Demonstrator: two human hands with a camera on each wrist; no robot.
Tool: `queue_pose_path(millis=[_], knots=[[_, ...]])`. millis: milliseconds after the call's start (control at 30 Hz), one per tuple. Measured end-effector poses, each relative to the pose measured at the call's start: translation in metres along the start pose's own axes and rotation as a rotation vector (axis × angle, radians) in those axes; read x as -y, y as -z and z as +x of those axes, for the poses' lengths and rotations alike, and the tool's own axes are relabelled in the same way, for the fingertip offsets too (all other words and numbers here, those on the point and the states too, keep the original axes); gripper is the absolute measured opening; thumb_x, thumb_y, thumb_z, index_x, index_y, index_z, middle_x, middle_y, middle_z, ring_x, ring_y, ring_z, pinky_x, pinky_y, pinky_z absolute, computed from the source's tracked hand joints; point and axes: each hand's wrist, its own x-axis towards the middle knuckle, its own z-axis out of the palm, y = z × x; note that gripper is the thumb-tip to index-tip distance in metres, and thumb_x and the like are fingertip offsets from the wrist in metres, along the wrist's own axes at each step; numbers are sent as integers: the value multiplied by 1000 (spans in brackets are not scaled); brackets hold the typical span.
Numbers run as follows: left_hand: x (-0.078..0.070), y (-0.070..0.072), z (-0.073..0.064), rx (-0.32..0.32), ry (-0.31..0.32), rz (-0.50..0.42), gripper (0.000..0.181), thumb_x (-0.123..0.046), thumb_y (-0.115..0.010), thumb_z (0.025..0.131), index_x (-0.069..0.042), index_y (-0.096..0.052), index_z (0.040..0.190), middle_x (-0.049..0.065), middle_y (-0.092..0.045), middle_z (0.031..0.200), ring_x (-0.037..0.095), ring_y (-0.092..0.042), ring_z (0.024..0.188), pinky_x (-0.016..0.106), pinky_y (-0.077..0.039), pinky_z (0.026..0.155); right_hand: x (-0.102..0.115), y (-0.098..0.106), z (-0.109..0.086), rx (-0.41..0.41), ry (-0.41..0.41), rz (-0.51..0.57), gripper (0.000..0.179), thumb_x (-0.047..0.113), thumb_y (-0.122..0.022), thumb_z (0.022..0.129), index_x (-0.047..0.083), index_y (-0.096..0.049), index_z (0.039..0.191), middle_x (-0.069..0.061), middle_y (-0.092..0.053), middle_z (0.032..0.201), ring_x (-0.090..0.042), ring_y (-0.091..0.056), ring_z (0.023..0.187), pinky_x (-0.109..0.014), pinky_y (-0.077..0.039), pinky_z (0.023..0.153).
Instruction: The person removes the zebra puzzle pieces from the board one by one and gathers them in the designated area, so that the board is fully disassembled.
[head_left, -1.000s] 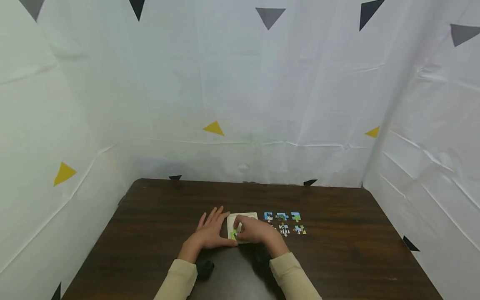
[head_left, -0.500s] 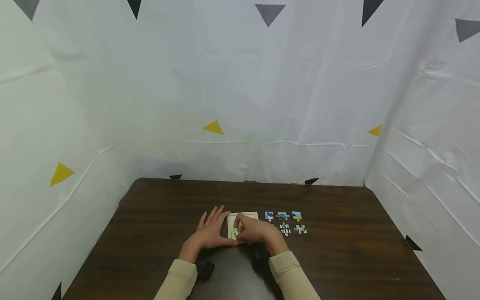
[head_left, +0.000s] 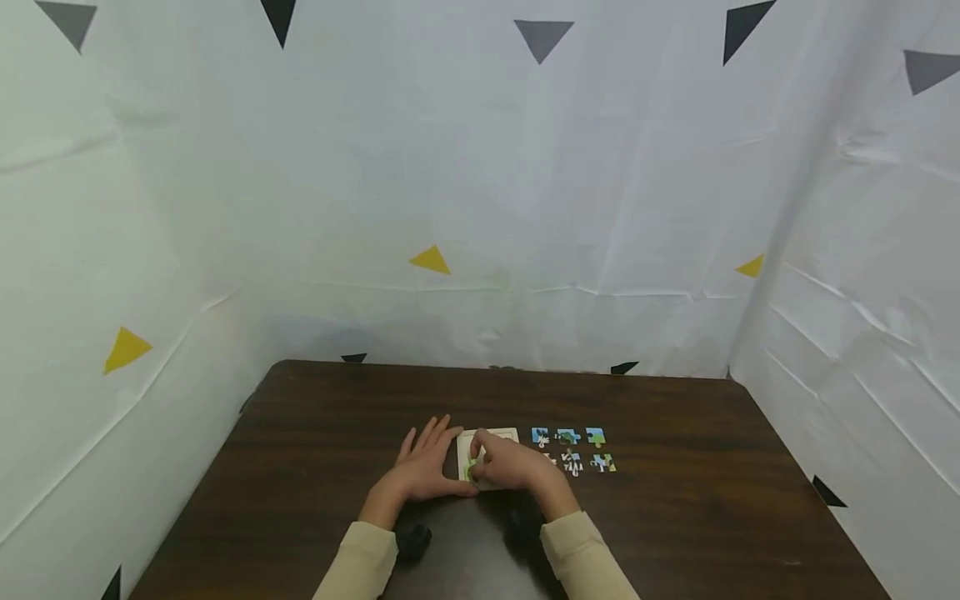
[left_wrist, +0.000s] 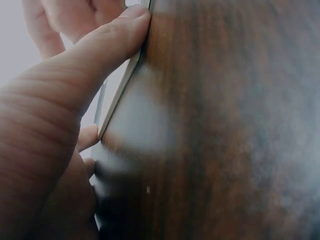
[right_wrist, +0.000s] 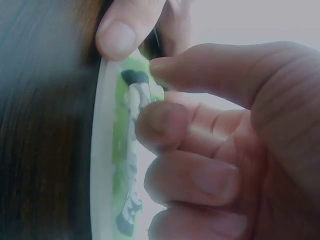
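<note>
A small pale puzzle tray [head_left: 504, 434] lies on the dark table, partly covered by both hands. My left hand [head_left: 426, 471] spreads its fingers along the tray's left side, and its thumb [left_wrist: 117, 35] rests at the near edge. My right hand [head_left: 517, 465] bends over the tray with curled fingers. Its thumb and fingertips pinch a green puzzle piece [head_left: 471, 472] at the near-left corner. In the right wrist view, green pieces with a white-and-dark printed figure [right_wrist: 132, 150] line the tray's near rim; which one is held is partly hidden by the fingers.
Several loose puzzle pieces [head_left: 596, 437] lie in two rows right of the tray, one partly hidden by the right hand. A black object [head_left: 414, 543] shows beside the left wrist. White sheeting [head_left: 480, 167] with coloured triangles encloses the dark wooden table [head_left: 675, 483].
Both hands stay in nearly the same place. The green piece at the right fingertips has shifted slightly in the corner. The head view has tilted a little.
</note>
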Motion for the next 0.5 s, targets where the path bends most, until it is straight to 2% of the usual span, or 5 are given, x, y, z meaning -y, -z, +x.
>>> queue_pose_path(millis=[167, 367, 500], knots=[[0, -2, 0, 0, 5, 12, 119, -80, -80, 78, -23, -30, 171, 6, -11, 183, 33, -4, 171, 68, 4, 133, 3, 1, -1, -38, -12, -40, 9, 16, -63, 106, 11, -60, 113, 3, -57, 74, -12, -47, 59, -28, -40, 57], [2, -3, 2, -15, 7, 20, 121, -81, -81, 76, -24, -31, 171, 7, -13, 183, 34, -5, 170, 68, 3, 133, 5, 8, -4, 3, 5, 42, 4, 14, -62, 107, 10, -62, 107, 0, -61, 81, -12, -45, 60, -28, -40, 58], [3, -3, 2, -16, 8, 22, 120, -80, -81, 77, -24, -31, 171, 7, -13, 183, 34, -6, 170, 68, 2, 133, 4, 9, -5, 15, 25, 12, 9, 15, -61, 108, 9, -65, 104, 2, -59, 82, -10, -45, 62, -28, -40, 59]])
